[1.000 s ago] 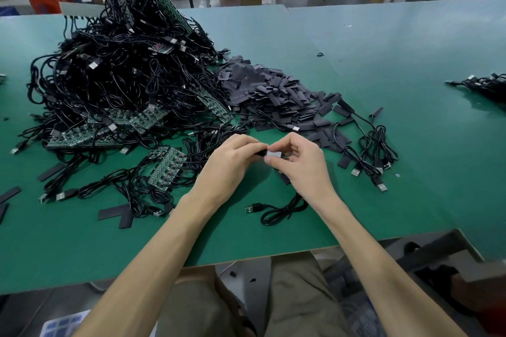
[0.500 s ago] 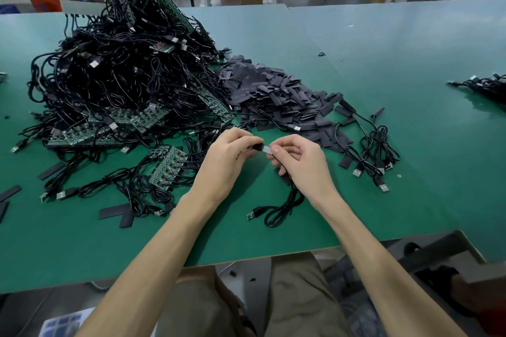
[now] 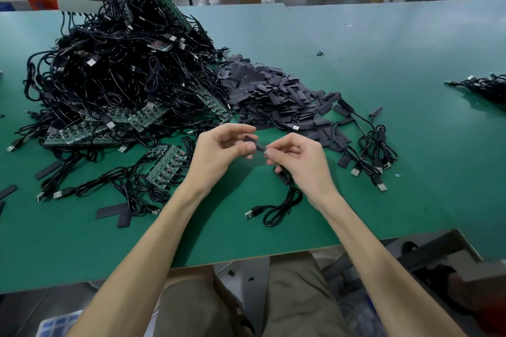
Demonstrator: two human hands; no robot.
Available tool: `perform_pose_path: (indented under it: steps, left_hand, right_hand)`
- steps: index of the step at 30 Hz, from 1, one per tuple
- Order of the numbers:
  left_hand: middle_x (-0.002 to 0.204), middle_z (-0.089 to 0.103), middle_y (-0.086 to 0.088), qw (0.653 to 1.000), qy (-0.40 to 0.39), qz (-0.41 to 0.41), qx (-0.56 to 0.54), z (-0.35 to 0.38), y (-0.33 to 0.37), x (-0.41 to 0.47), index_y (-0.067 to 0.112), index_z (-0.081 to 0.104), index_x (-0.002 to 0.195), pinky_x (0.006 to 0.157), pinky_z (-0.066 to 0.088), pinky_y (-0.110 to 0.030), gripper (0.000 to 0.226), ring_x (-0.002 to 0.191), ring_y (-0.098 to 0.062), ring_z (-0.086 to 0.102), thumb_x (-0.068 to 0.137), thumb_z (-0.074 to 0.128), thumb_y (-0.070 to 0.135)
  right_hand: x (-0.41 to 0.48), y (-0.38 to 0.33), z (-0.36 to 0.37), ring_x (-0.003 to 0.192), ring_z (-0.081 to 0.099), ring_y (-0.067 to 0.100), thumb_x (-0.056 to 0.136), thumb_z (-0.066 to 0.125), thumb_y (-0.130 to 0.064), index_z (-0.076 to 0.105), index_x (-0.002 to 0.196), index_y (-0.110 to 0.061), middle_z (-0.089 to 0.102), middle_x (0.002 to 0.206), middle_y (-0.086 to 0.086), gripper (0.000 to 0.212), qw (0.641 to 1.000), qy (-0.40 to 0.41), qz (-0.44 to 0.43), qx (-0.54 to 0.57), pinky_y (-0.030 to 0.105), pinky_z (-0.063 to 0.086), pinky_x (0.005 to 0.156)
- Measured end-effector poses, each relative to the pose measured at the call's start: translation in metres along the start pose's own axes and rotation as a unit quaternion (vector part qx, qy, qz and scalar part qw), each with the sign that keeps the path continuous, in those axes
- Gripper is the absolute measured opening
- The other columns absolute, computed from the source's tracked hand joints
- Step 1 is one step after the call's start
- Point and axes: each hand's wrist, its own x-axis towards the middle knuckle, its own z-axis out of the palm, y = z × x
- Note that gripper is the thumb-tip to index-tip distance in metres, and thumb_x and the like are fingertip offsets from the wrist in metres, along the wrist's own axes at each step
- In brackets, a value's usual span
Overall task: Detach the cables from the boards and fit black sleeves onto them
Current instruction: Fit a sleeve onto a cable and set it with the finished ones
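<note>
On the green table (image 3: 383, 150), cables and boards (image 3: 109, 76) heap beyond the left hand (image 3: 216, 153), spare sleeves (image 3: 268, 90) ahead. It pinches a black sleeve (image 3: 253, 142); the right hand (image 3: 304, 161) pinches the end of a cable (image 3: 284, 202). Sleeving seems underway; next, a straight push on.
</note>
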Motion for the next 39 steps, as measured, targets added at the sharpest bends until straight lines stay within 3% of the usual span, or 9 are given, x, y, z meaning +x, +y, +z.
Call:
perform_pose_path:
  steps: [7,11,20,24,29,33,39]
  left_hand:
    - [0.102,0.077,-0.019,0.996,0.008,-0.033,-0.079,0.008,0.000,-0.002,-0.005,0.069,0.116,0.071,0.058,-0.027,0.025,0.083,-0.023,0.072,0.095,0.068,0.009]
    - [0.092,0.077,-0.013,0.996,0.012,-0.045,-0.072,0.011,-0.003,-0.002,-0.010,0.065,0.116,0.065,0.059,-0.028,0.023,0.078,-0.023,0.073,0.101,0.060,0.006]
    - [0.079,0.076,-0.012,0.998,-0.003,-0.061,-0.034,0.015,-0.009,-0.001,-0.005,0.071,0.102,0.062,0.061,-0.028,0.016,0.068,-0.022,0.073,0.100,0.063,0.008]
    - [0.077,0.073,-0.018,0.998,-0.015,-0.058,-0.024,0.016,-0.009,-0.001,-0.009,0.071,0.105,0.063,0.060,-0.029,0.020,0.065,-0.023,0.069,0.101,0.062,0.009]
    - [0.083,0.075,-0.020,0.998,-0.009,-0.064,-0.020,0.017,-0.008,-0.002,-0.010,0.070,0.107,0.063,0.061,-0.030,0.021,0.067,-0.026,0.071,0.101,0.062,0.009]
    - [0.083,0.075,-0.018,0.997,0.004,-0.071,-0.026,0.018,-0.006,-0.002,-0.007,0.070,0.105,0.061,0.060,-0.031,0.019,0.065,-0.028,0.069,0.101,0.063,0.010]
    - [0.081,0.072,-0.013,0.998,-0.019,-0.054,-0.003,0.017,-0.004,-0.003,-0.003,0.069,0.109,0.061,0.060,-0.033,0.017,0.065,-0.027,0.067,0.103,0.058,0.009]
  right_hand:
    - [-0.002,-0.003,0.002,0.078,0.076,0.017,0.091,0.077,-0.007,0.078,0.095,-0.010,0.079,0.084,0.006,0.005,1.000,-0.021,-0.011,0.020,0.023,0.058,0.071]
    - [-0.002,-0.004,0.003,0.086,0.078,0.023,0.088,0.078,-0.002,0.079,0.100,-0.010,0.081,0.092,0.005,0.015,0.999,-0.032,-0.010,0.020,0.030,0.061,0.084]
    - [-0.003,-0.004,0.005,0.076,0.078,0.023,0.085,0.079,0.001,0.073,0.091,-0.007,0.078,0.079,0.008,0.011,1.000,0.002,-0.019,0.008,0.024,0.060,0.072]
    - [-0.004,-0.005,0.005,0.075,0.077,0.024,0.085,0.080,0.002,0.070,0.089,-0.004,0.077,0.078,0.011,0.013,1.000,0.011,-0.013,0.001,0.032,0.062,0.074]
    - [-0.005,-0.007,0.006,0.076,0.077,0.023,0.086,0.079,0.001,0.067,0.085,-0.008,0.076,0.078,0.011,0.014,0.999,0.027,-0.025,-0.030,0.029,0.061,0.072]
    - [-0.006,-0.008,0.007,0.069,0.076,0.015,0.087,0.078,0.001,0.067,0.087,-0.007,0.076,0.075,0.011,0.013,0.999,0.027,-0.016,-0.029,0.020,0.056,0.064]
    - [-0.005,-0.007,0.005,0.066,0.075,0.018,0.088,0.076,-0.001,0.068,0.089,-0.006,0.076,0.073,0.007,0.010,0.999,0.029,-0.007,-0.045,0.025,0.059,0.064]
